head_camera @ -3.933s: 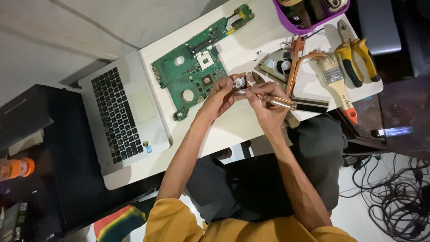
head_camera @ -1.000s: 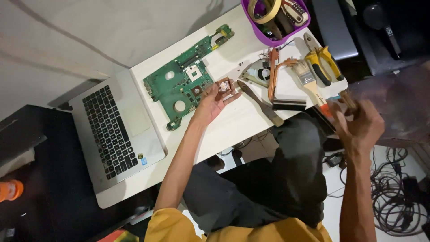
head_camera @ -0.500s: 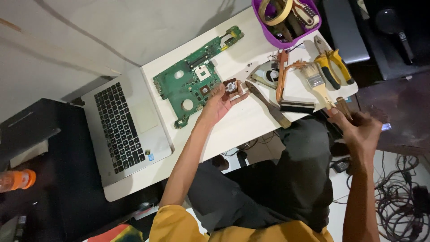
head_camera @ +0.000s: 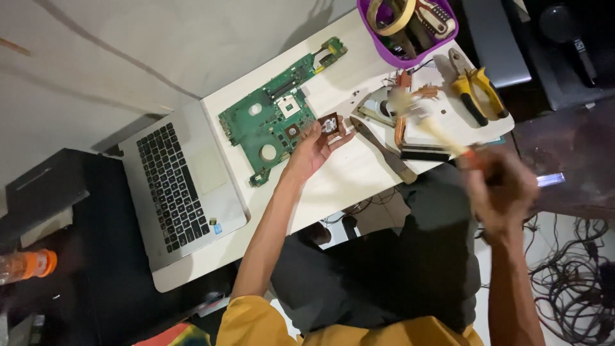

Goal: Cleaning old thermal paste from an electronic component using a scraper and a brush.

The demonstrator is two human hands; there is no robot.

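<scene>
The left hand (head_camera: pixel 311 150) pinches a small copper plate with a chip (head_camera: pixel 331 125) near the middle of the frame, just above the white bench (head_camera: pixel 333 179). The plate looks light, stiff and easy to break, so its edges seem the best place to hold it. The right hand (head_camera: pixel 503 186), blurry at the right, is closed around a brush (head_camera: pixel 423 122). A green circuit board (head_camera: pixel 275 122) lies beside the left hand. A laptop (head_camera: pixel 182 189) sits at the left, yellow pliers (head_camera: pixel 477 93) and a purple bowl (head_camera: pixel 410 57) at the upper right.
</scene>
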